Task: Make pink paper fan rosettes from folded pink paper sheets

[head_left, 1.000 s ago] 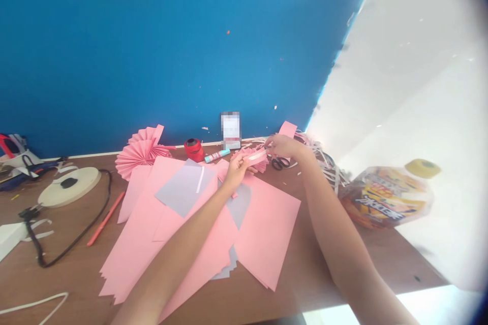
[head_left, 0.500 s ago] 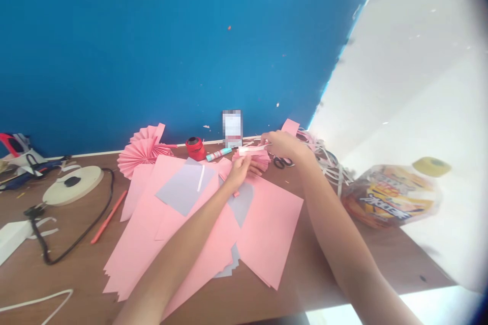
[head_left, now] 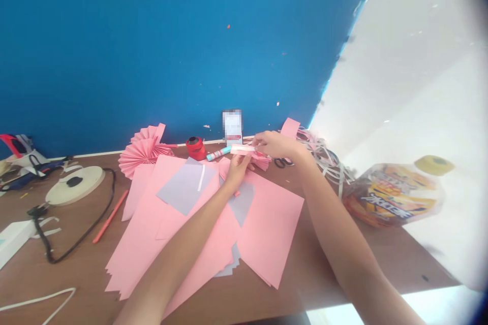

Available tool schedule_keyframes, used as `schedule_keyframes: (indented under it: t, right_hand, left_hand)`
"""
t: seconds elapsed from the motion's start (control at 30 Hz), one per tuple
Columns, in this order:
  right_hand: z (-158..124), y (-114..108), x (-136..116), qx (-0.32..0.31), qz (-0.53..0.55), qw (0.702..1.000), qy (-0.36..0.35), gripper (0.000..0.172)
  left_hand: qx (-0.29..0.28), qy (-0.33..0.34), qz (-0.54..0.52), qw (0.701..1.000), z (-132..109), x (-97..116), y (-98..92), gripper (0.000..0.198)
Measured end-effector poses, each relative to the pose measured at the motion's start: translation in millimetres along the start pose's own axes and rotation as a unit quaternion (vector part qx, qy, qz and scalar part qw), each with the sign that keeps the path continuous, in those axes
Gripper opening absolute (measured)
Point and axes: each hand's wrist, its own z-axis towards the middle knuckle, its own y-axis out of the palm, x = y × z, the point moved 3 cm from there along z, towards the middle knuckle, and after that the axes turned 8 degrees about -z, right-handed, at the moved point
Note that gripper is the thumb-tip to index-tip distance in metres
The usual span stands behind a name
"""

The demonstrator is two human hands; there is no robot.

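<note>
My left hand (head_left: pixel 238 170) is closed around a folded pink pleated paper (head_left: pixel 262 162) held above the desk. A narrow white strip (head_left: pixel 241 150) runs along its top edge. My right hand (head_left: pixel 277 144) has its fingers pinched at the strip's right end. Finished-looking pink paper fans (head_left: pixel 139 158) stand against the wall on the left. Pink sheets (head_left: pixel 269 228) and grey-purple sheets (head_left: pixel 186 185) lie spread beneath my arms. Beyond my hands a glue stick (head_left: pixel 218 154) rests beside a red round container (head_left: pixel 195 148). Scissors (head_left: pixel 280 163) lie partly hidden behind my right wrist.
A phone (head_left: pixel 232 127) leans on the blue wall. Tangled white strips (head_left: pixel 328 162) and a yellow-capped bottle (head_left: pixel 396 195) are on the right. To the left lie a white disc (head_left: pixel 76 188), a black cable (head_left: pixel 80 246) and a red pen (head_left: pixel 110 217).
My right hand has shifted a little to the left, closer to my left hand. The pleated paper and its white strip have tilted and moved slightly left and up.
</note>
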Motion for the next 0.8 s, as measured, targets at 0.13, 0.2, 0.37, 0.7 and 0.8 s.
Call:
schedule_keyframes:
  t: [0.13,0.2,0.37,0.7,0.8]
  right_hand:
    - [4.5,8.9,-6.5,-0.019,0.068,0.998,0.004,0.024]
    - [6.7,11.2,-8.3,0.004,0.108,0.994,0.008,0.022]
    - [8.6,13.3,-12.4,0.034,0.21,0.977,0.024,0.016]
    - [13.0,16.2,-14.9,0.066,0.239,0.968,0.046,0.014]
    - [12.5,16.8,-16.5,0.066,0.24,0.968,0.044,0.014]
  left_hand:
    - [0.01,0.025,0.031,0.999,-0.8,0.4,-1.1,0.036]
    - [0.014,0.033,0.038,0.999,-0.6,-0.6,-1.9,0.033]
    - [-0.006,0.033,0.074,0.997,-0.8,-3.7,-0.9,0.025]
    - [-0.028,0.037,0.104,0.993,-2.1,-3.6,0.6,0.026]
    - [-0.039,0.042,0.109,0.992,-1.2,-4.2,1.2,0.025]
